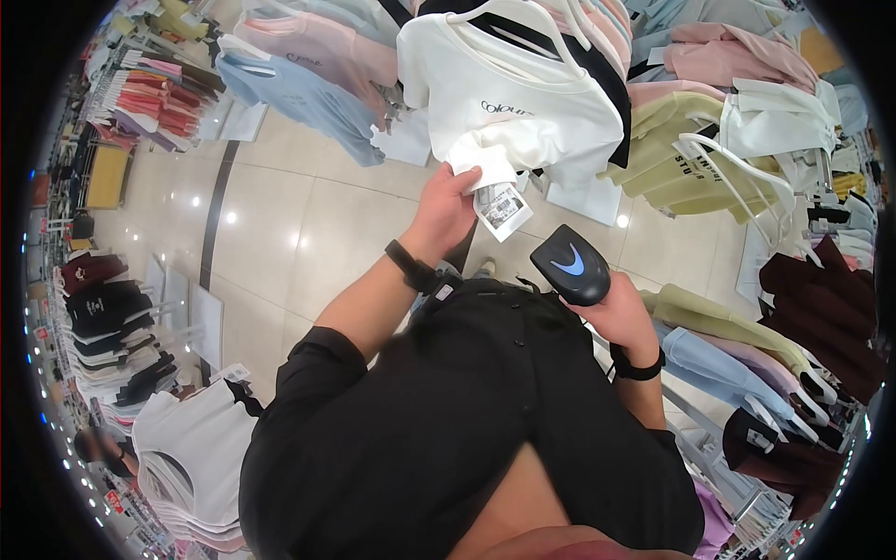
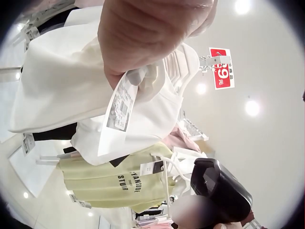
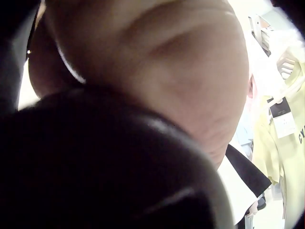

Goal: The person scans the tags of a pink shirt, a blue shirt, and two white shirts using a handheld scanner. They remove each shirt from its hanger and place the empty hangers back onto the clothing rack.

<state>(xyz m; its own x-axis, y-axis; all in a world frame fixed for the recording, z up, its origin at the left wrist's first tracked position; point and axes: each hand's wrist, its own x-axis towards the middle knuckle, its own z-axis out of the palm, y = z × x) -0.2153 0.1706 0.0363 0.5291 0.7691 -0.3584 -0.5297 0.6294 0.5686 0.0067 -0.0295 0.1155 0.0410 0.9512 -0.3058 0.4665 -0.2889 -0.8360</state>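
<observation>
My left hand [image 1: 442, 211] pinches the bunched fabric of a white T-shirt [image 1: 509, 79] on a white hanger, where a white paper price tag [image 1: 505, 213] hangs. In the left wrist view the tag [image 2: 117, 114] shows a barcode, right below the thumb side of the hand [image 2: 147, 33]. My right hand [image 1: 623, 313] grips a black handheld barcode scanner [image 1: 569, 265] with a blue crescent on top. Its head is apart from the tag, lower and to the right. Dark and close, the scanner [image 3: 105, 162] fills much of the right wrist view under the palm [image 3: 157, 62].
A yellow-green T-shirt [image 1: 681, 154] and a bare white hanger [image 1: 737, 173] hang to the right. Blue and pink shirts [image 1: 299, 98] hang at upper left. More racks with dark tops [image 1: 105, 308] line the left, above a tiled floor [image 1: 280, 224]. A red price sign [image 2: 221, 68] hangs above.
</observation>
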